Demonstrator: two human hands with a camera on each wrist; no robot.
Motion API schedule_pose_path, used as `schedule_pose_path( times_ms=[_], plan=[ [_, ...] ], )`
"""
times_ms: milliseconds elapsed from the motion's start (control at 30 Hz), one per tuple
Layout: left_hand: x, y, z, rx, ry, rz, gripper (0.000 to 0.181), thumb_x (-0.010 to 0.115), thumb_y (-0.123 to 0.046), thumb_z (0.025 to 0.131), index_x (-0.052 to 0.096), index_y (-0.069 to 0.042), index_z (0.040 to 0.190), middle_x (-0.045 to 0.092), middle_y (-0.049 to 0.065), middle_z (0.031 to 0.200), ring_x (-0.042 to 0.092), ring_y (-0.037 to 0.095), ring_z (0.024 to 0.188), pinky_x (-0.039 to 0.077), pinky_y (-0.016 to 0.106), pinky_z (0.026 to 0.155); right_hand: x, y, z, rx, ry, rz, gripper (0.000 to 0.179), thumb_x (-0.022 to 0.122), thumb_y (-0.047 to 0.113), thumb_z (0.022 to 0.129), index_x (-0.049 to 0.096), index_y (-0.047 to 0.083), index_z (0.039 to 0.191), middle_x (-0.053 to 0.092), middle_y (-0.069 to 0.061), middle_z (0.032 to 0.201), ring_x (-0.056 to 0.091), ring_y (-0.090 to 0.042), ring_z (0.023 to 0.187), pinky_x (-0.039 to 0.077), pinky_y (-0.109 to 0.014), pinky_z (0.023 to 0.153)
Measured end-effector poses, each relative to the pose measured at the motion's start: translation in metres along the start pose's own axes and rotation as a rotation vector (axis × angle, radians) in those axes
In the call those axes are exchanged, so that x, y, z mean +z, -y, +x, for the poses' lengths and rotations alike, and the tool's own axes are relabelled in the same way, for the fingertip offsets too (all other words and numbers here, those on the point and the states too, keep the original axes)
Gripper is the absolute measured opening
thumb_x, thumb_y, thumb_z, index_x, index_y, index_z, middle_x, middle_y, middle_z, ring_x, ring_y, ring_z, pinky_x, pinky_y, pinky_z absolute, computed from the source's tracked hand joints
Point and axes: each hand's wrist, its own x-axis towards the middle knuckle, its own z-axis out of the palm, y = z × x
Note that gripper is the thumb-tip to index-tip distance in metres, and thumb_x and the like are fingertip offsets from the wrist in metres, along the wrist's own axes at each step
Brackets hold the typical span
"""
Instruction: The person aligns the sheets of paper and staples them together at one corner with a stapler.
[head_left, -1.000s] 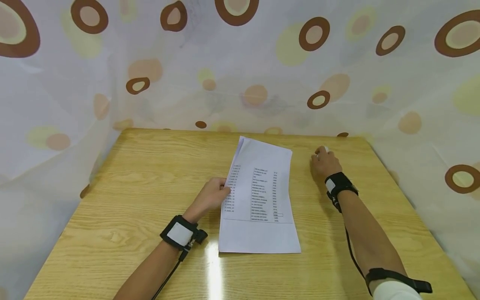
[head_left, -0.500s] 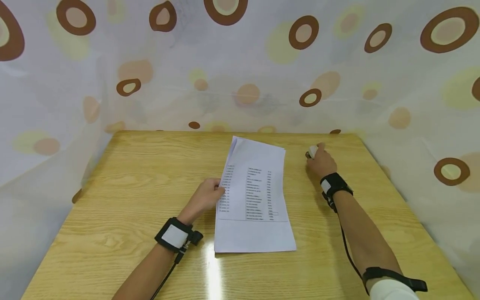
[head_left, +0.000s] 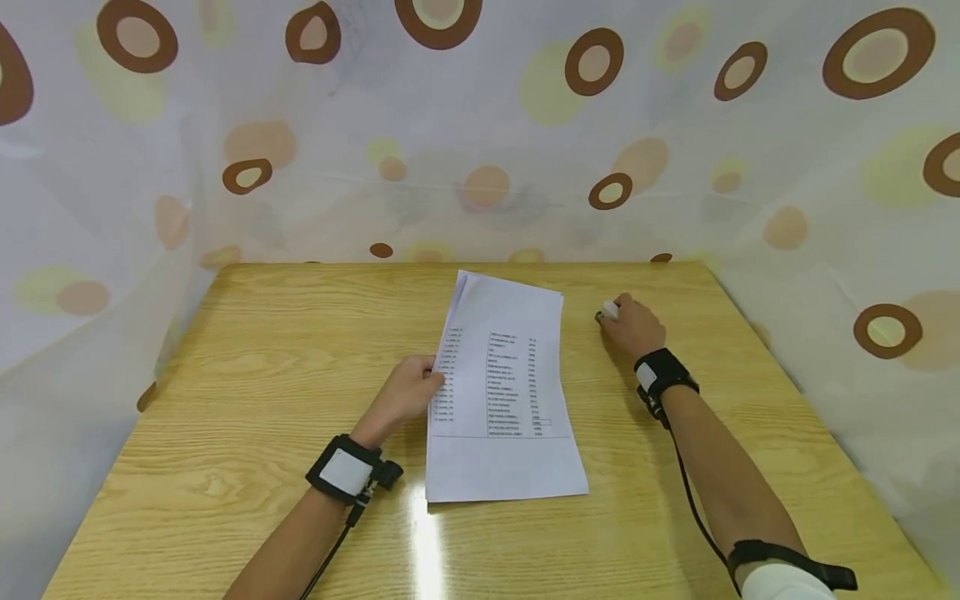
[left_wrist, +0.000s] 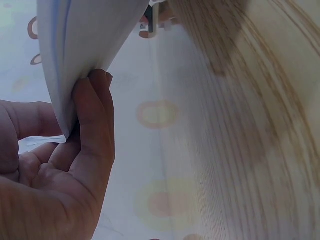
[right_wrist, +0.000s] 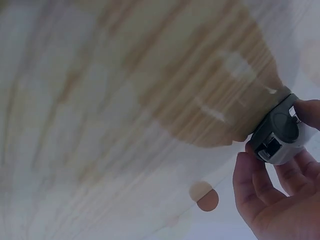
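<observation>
A few stacked sheets of printed paper (head_left: 504,383) are held above the table, their lower edge toward me. My left hand (head_left: 403,390) pinches the left edge of the sheets; in the left wrist view its thumb lies on one side and its fingers (left_wrist: 95,115) on the other. At the right, my right hand (head_left: 636,327) grips a small grey-and-white stapler-like device (right_wrist: 277,132). The device has a rounded grey top and a small dark slot. My palm and thumb hide part of it, and it is held apart from the paper.
The wood-grain table (head_left: 300,333) spreads under both hands and has a bright light reflection near its front. A patterned white curtain (head_left: 435,125) stands behind it and along both sides. Black straps with cables sit on both wrists.
My right hand has turned so the grey-and-white device shows more, and it has come slightly left toward the paper. My left hand keeps its pinch on the sheets. The whole view has shifted a little.
</observation>
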Motion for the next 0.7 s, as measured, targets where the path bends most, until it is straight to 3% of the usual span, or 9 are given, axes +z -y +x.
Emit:
schedule_pose_path(
  times_ms=[300,533,700],
  plan=[
    [0.0,0.001,0.001,-0.003,0.011,0.003,0.03,0.047,-0.003,0.1,0.067,0.006,0.12,0.07,0.01,0.085,0.064,0.017,0.067,0.049,0.033,0.058,-0.002,0.008,-0.007,-0.029,-0.007,0.013,0.043,0.059,0.028,0.101,0.056,-0.006,0.126,0.065,-0.027,0.111,0.063,-0.039,0.088,0.05,-0.053,0.073],
    [-0.002,-0.003,0.0,-0.004,0.007,0.001,0.029,0.047,-0.003,0.1,0.066,0.006,0.119,0.07,0.01,0.084,0.062,0.016,0.065,0.041,0.027,0.052,-0.004,0.015,-0.01,-0.053,0.022,0.024,0.041,0.059,0.027,0.101,0.058,-0.003,0.128,0.065,-0.026,0.113,0.064,-0.039,0.092,0.051,-0.054,0.076],
    [-0.001,-0.003,0.0,0.003,0.009,-0.001,0.029,0.047,-0.003,0.099,0.066,0.007,0.118,0.07,0.01,0.083,0.062,0.016,0.065,0.044,0.029,0.055,-0.005,0.019,-0.013,-0.101,0.034,0.023,0.04,0.061,0.027,0.1,0.058,-0.003,0.128,0.066,-0.025,0.111,0.063,-0.036,0.089,0.051,-0.051,0.074]
  ],
)
